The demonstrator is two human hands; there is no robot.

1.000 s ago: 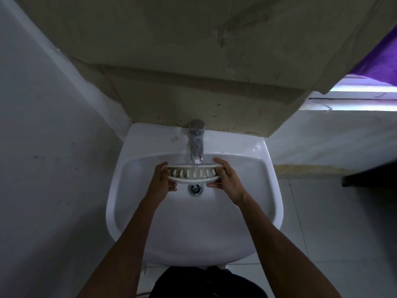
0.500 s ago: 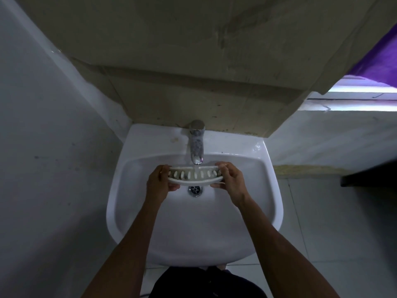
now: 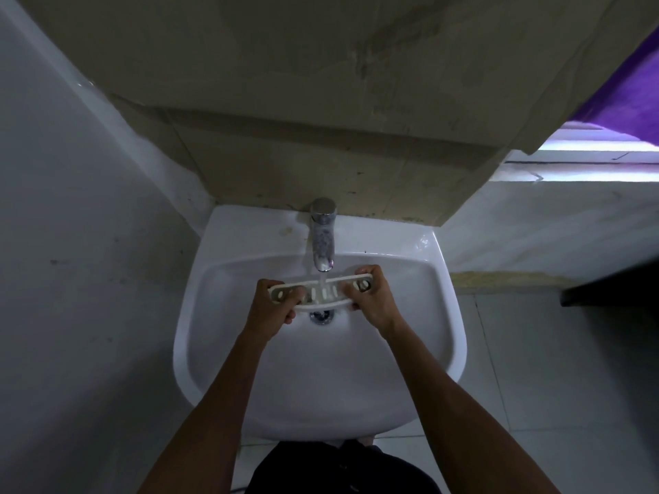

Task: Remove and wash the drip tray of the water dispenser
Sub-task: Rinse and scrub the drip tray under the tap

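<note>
Tray (image 3: 322, 292) is already out and under the tap (image 3: 323, 240), both hands (image 3: 276, 308) (image 3: 371, 297) gripping its ends, so rinsing's underway but not finished.

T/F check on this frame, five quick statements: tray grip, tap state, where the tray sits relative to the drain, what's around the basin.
1. Both hands hold the white slotted plastic drip tray, the left hand at one end and the right hand at the other. True.
2. The chrome tap is off. False: a stream of water runs from its spout onto the tray.
3. The tray lies flat on the bottom of the white ceramic basin. False: it is held up under the spout, above the metal drain.
4. A purple cloth shows at the upper right. True.
5. A sponge lies in the basin. False: none is visible.
</note>
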